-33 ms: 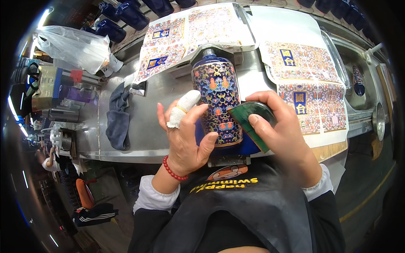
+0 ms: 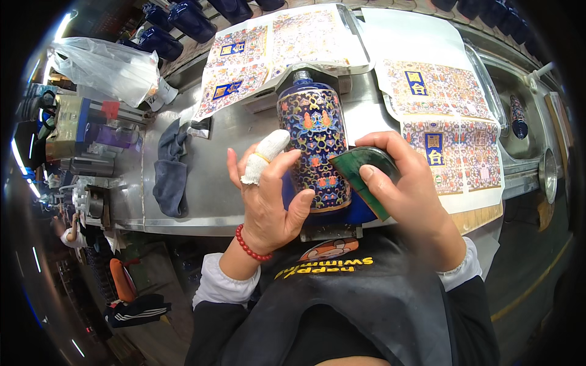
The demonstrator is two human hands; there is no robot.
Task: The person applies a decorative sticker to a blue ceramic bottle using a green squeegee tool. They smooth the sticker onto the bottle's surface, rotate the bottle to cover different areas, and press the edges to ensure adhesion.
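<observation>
Patterned bottle (image 2: 316, 146) lies near the counter's (image 2: 217, 161) near edge, between left hand (image 2: 265, 198), fingers parted and empty, and right hand (image 2: 410, 194), fingers pinching a green scraper (image 2: 352, 174); I find nothing changed since the preceding frame, so judge no progress.

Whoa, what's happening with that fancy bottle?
A person has both hands close to a blue, flowery bottle, whose neck points away from them. The right hand grips a flat green tool near the bottle's right side. The left hand, with a white cover on one finger, is at the left side, gripping nothing. Patterned sheets and a dark cloth lie around on the metal table.
</observation>
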